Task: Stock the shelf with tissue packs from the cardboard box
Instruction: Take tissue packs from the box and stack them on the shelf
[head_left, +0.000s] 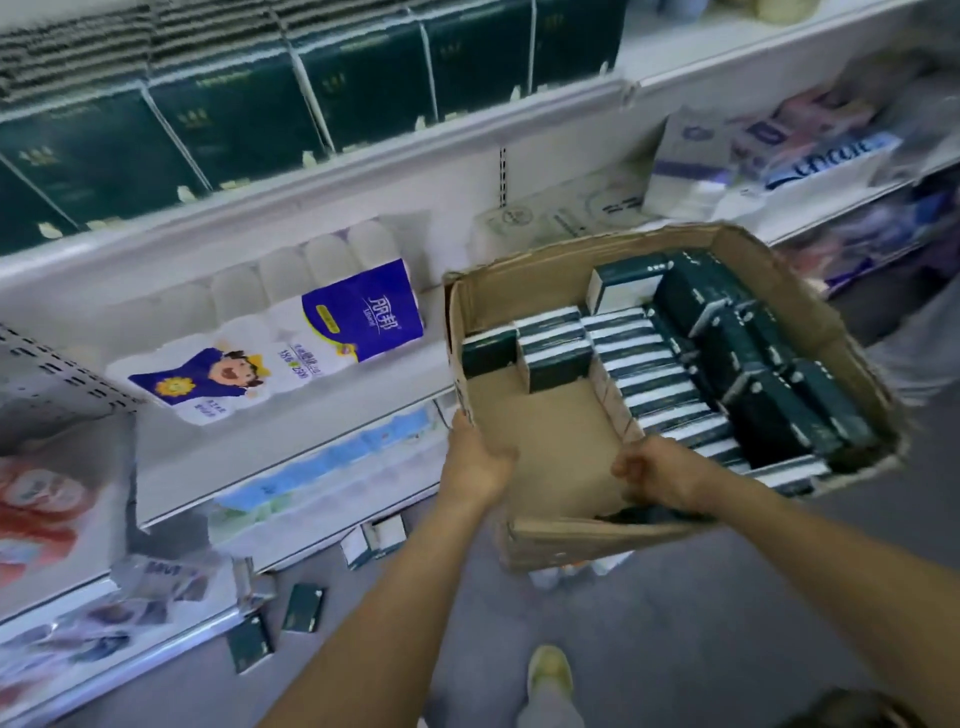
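I hold an open cardboard box (550, 457) in the air in front of the shelves. My left hand (475, 462) grips its near-left wall. My right hand (660, 475) grips the near edge of the box, beside the rows of packs. Dark green tissue packs (660, 374) fill the right and far parts of the box, most standing on edge; the near-left part of the floor is bare. The top shelf (322, 176) carries a row of larger dark green packs (223, 119).
A toilet-roll bundle with a purple label (291, 338) lies on the middle shelf. Several green packs lie on the grey floor (304, 608) (249, 647) by the shelf base. My shoe (549, 670) shows below. Mixed tissue goods fill the right-hand shelves (779, 150).
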